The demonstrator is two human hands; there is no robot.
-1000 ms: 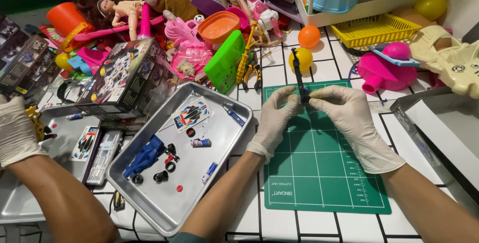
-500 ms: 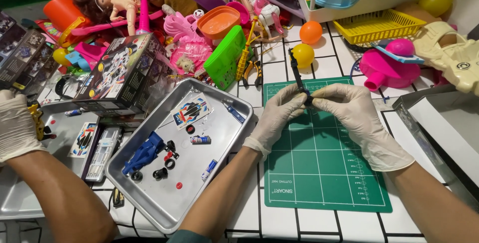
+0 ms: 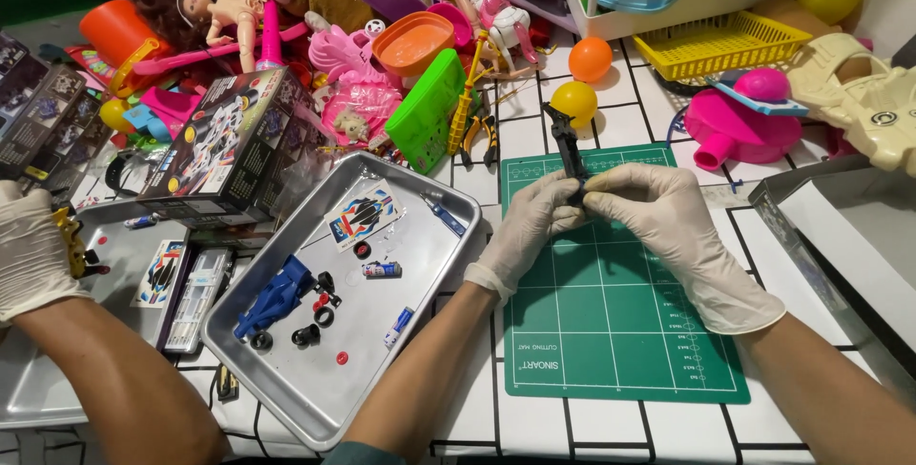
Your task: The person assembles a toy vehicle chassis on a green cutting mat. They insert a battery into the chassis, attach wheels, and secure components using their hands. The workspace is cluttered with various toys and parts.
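Long black toy-car chassis (image 3: 570,152) pinched between gloved left hand (image 3: 527,228) and right hand (image 3: 668,227), raised just above green cutting mat (image 3: 611,331), probably for close handling; loose parts kept corralled in metal tray (image 3: 286,384).

Toy clutter around a tiled worktop (image 3: 611,432)

A metal tray (image 3: 434,265) holds a blue toy car body (image 3: 277,295); a yellow basket (image 3: 725,41) and orange ball (image 3: 590,58) sit behind.
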